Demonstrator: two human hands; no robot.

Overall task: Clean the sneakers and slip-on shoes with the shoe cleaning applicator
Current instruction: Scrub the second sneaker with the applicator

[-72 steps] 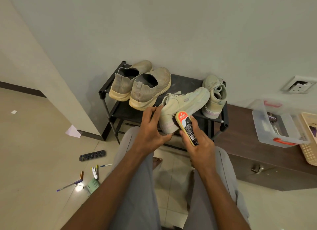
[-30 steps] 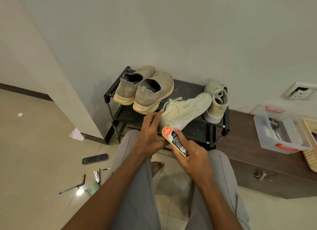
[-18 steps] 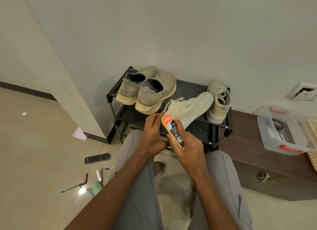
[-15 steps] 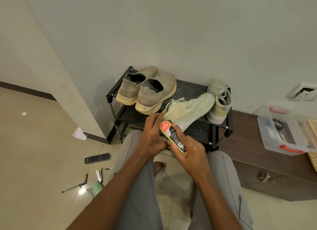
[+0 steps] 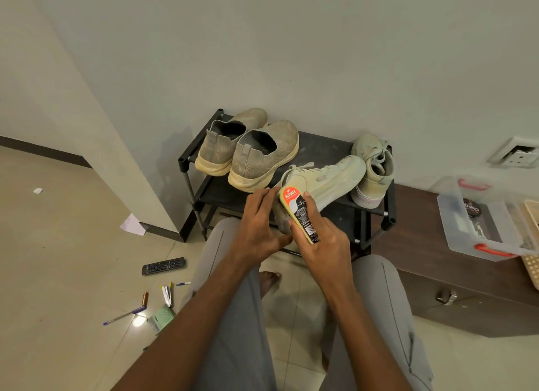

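A pale green sneaker [image 5: 323, 180] was held at its heel end by the left hand [image 5: 256, 230], whose fingers were curled against the shoe's near side with the thumb tucked beneath. The sneaker lay tilted, its toe pointing up and right across the top of a black shoe rack [image 5: 318, 148] and its heel jutting over the rack's front edge. The shoe cleaning applicator [image 5: 297, 217], a flat yellow-edged piece with a red and black label, was gripped by the right hand [image 5: 326, 245]: the fingers were wrapped round its right edge and the thumb was pressed on its left. The applicator was set against the heel part of the sneaker, just right of the left hand and nearly touching its fingertips.

On the rack's left part a pair of grey-brown slip-on shoes [image 5: 250, 154] was stood side by side, heels toward the camera. At the rack's right end the second sneaker [image 5: 373, 172] was leaned on its side against the wall. A clear plastic box [image 5: 484, 221] with red handles was seen on a dark cabinet to the right. On the floor to the left a remote control [image 5: 163, 265] and some pens were scattered.
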